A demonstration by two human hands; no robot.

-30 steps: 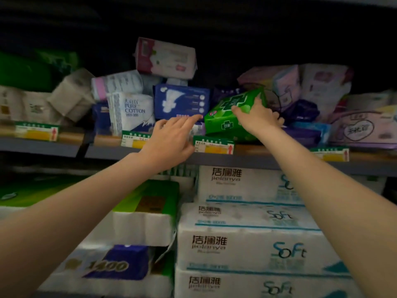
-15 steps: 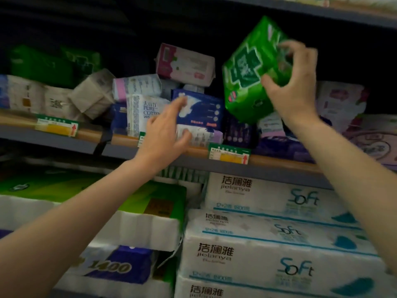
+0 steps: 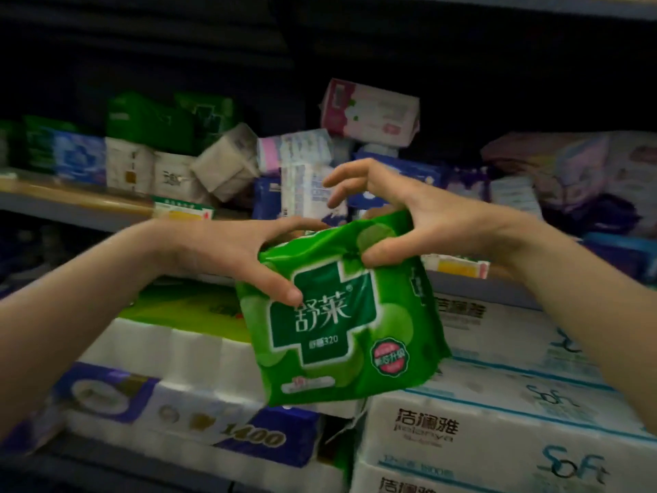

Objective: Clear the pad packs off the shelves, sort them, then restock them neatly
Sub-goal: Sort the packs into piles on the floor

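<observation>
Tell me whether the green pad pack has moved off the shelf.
Yes. The green pad pack has come down off the shelf, now held by both hands below its edge.

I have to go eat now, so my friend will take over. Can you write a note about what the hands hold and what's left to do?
Left hand: grips the green pad pack at its top left.
Right hand: pinches its top right corner.
The pack is off the shelf, held in front of the tissue packs.
Done: this one pack pulled.
Left: a jumbled pile of pad packs on the shelf to clear, sort, restock.
</observation>
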